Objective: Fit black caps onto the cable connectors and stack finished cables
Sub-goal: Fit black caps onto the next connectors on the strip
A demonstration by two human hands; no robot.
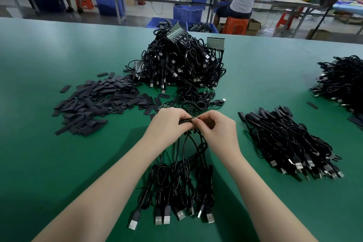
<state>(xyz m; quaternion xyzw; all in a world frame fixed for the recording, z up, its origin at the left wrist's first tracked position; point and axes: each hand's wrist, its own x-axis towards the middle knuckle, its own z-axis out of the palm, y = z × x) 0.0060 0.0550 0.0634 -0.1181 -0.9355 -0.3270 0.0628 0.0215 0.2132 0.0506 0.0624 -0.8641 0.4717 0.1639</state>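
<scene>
Left hand (pixel 169 124): fingers curled, pinching black cap (pixel 185 121); back of hand up.
Right hand (pixel 218 125): just right of cap, fingertips pinching at its end.
Forearms: bare, converging on cap from both lower corners.

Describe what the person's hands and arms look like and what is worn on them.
Both arms are bare up to the frame's lower edge: no sleeves in view. The left hand and right hand wear no gloves, and no rings, watch or bracelet show. Fingernails are too small to judge.
</scene>
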